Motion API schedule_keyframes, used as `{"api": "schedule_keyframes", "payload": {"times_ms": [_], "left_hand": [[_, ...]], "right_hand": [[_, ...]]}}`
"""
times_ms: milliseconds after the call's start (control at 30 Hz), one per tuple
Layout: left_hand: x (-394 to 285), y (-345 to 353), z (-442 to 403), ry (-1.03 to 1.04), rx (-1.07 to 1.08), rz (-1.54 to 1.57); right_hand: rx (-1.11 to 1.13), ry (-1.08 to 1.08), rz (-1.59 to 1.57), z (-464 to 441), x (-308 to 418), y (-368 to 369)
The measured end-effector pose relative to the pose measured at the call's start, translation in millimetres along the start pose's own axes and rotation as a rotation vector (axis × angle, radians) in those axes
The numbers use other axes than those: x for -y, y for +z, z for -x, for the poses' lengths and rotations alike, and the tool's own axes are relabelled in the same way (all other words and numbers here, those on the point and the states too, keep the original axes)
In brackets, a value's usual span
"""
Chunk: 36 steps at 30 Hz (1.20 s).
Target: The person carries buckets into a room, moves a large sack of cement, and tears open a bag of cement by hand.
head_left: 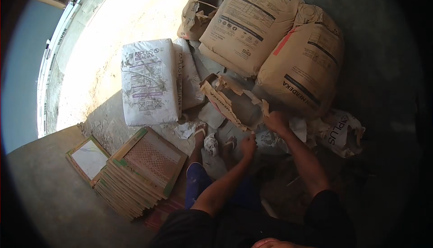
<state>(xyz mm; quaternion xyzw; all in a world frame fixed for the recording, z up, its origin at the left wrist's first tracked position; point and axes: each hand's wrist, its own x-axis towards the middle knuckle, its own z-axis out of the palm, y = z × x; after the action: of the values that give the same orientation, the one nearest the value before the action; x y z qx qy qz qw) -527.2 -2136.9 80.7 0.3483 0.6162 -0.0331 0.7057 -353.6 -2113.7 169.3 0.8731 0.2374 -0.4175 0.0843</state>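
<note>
A torn-open brown paper cement bag [224, 106] stands in front of me, its ragged rim spread around grey contents. My left hand [248, 145] is closed in a fist at the bag's near edge, gripping the torn paper. To the right of it, my right hand [276, 122] is closed on a raised flap of the same rim. The fingertips are partly hidden by the paper and by the hands themselves. My sandalled feet are on the floor just this side of the bag.
Full brown cement sacks [250, 27] lie behind the bag. White sacks [150, 83] stand to its left, and a crumpled white sack [343, 133] lies right. At lower left are stacked framed panels [153, 155] beside a small white-faced frame [89, 157]. Crumpled paper [210, 144] lies between my feet.
</note>
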Motion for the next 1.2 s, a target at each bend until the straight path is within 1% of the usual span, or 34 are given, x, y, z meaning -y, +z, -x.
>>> {"api": "schedule_keyframes", "payload": {"times_ms": [33,67,133,167,200,267,333,367,400,433,467,500,533,567,633,667,733,767,833,867,933,967,1033,1100,1167,1200], "left_hand": [[8,-11,12,0.133,-0.043,-0.314],[10,-16,20,0.147,-0.042,-0.322],[6,-29,25,0.503,-0.208,-0.776],[-13,-39,29,0.773,-0.156,-0.872],[-37,-51,31,1.035,-0.089,-0.958],[-86,-63,7,1.379,-0.082,-1.366],[-140,-74,-21,1.499,-0.097,-1.642],[-161,-83,-28,1.509,-0.079,-1.647],[-183,-93,-33,1.406,0.076,-1.748],[-196,-101,-37,1.297,0.225,-1.838],[-193,-111,-44,1.295,0.238,-1.839],[-189,-118,-56,1.139,0.367,-1.926],[-190,-123,-65,0.982,0.488,-2.003],[-185,-132,-62,0.980,0.489,-2.003],[-168,-150,-56,1.070,0.334,-1.809],[-165,-155,-53,1.070,0.326,-1.813],[-160,-166,-46,1.192,0.278,-1.487],[-156,-170,-48,1.190,0.257,-1.494],[-146,-173,-54,1.214,0.284,-1.390],[-146,-175,-54,1.214,0.270,-1.396],[-143,-178,-53,1.299,0.260,-1.257],[-143,-178,-56,1.292,0.262,-1.252],[-138,-182,-55,1.293,0.282,-1.214],[-139,-186,-49,1.274,0.315,-1.213],[-151,-187,-49,1.265,0.323,-1.221],[-154,-189,-48,1.214,0.338,-1.239]], "right_hand": [[-0.041,-0.027,-0.037,-7,-3,5],[-0.086,-0.056,-0.072,-11,0,3],[-0.059,-0.161,-0.270,-49,30,-25],[-0.178,-0.356,-0.135,-77,48,-39],[-0.213,-0.197,-0.344,-14,94,-104],[-0.292,-0.289,-0.417,16,120,-164],[-0.424,-0.360,-0.567,13,111,-201],[-0.382,-0.311,-0.787,8,99,-220],[-0.336,-0.258,-1.006,7,86,-234],[-0.344,-0.248,-1.013,14,81,-239],[-0.387,-0.281,-1.442,23,81,-242],[-0.429,-0.319,-1.869,27,81,-245],[-0.469,-0.344,-1.601,12,77,-234],[-0.491,-0.358,-1.334,-11,78,-208],[-0.572,-0.221,-0.420,-30,103,-141],[-0.352,-0.199,-0.170,-12,127,-127],[-0.310,-0.227,0.066,-27,162,-82],[-0.315,-0.245,0.063,-43,176,-59],[-0.552,-0.255,0.124,-77,202,-23],[-0.556,-0.267,0.120,-87,211,-20],[-0.254,-0.270,0.263,-101,217,-12],[-0.246,-0.269,0.268,-118,208,-4],[-0.355,-0.289,0.200,-152,177,23],[-0.343,-0.301,0.232,-136,145,36],[-0.344,-0.332,0.260,-126,149,28],[-0.377,-0.278,0.121,-119,152,23]]}}
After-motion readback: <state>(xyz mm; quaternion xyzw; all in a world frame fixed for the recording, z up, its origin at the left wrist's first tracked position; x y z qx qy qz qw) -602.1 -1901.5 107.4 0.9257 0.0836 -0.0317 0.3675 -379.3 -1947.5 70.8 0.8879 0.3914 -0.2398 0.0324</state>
